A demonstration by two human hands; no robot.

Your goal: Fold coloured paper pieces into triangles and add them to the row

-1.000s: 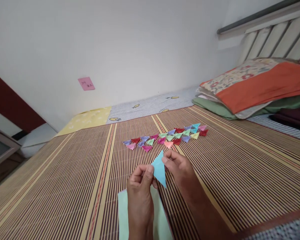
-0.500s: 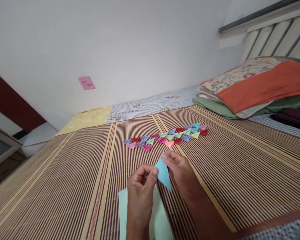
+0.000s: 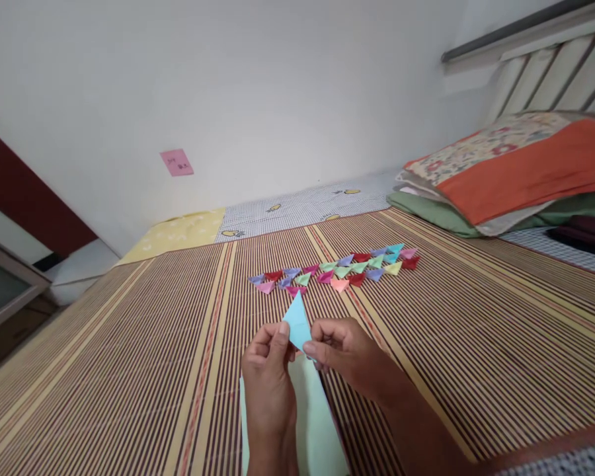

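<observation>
A light blue piece of folded paper [image 3: 297,322] is held up between my two hands, one pointed corner facing away from me. My left hand [image 3: 272,370] pinches its left edge between thumb and fingers. Lower down on the right, my right hand [image 3: 344,350] grips the near corner, thumb on top. Beneath my hands lies a pale green sheet [image 3: 317,423], partly covered by my left wrist. Beyond the paper, several small folded paper triangles [image 3: 359,267] in pink, red, purple, green, yellow and blue lie in uneven rows.
A striped bamboo mat [image 3: 143,344] covers the bed. At the right, folded bedding [image 3: 525,175] is stacked by a radiator [image 3: 550,76]. A pink note [image 3: 176,162] is stuck on the white wall [image 3: 277,92]. Yellow cloth [image 3: 186,231] borders the mat's far edge.
The blue paper has been turned so its point faces away. My right hand has moved from its top corner down to its lower right corner. My left hand still pinches it.
</observation>
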